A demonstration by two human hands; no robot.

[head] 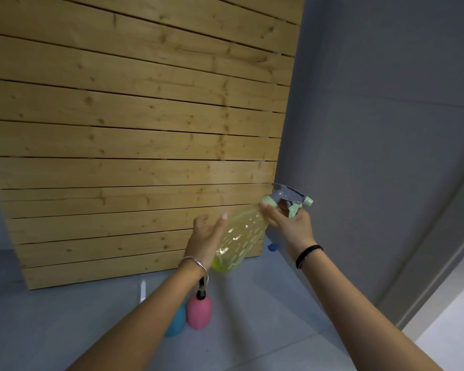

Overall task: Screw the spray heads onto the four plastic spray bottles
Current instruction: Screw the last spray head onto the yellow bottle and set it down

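Before wood slats point(134, 135), right hand point(289, 226) grips green bottle point(239, 239) at neck, tilted, spray head point(289, 198) fitted. Left hand point(206, 234) open-fingered beside body. Pink bottle point(199, 311), blue bottle point(176, 321) on floor point(252, 317).

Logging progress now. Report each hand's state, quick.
Left hand: open, fingers spread beside the green spray bottle, not gripping.
Right hand: closed around the bottle's neck, below the spray head.
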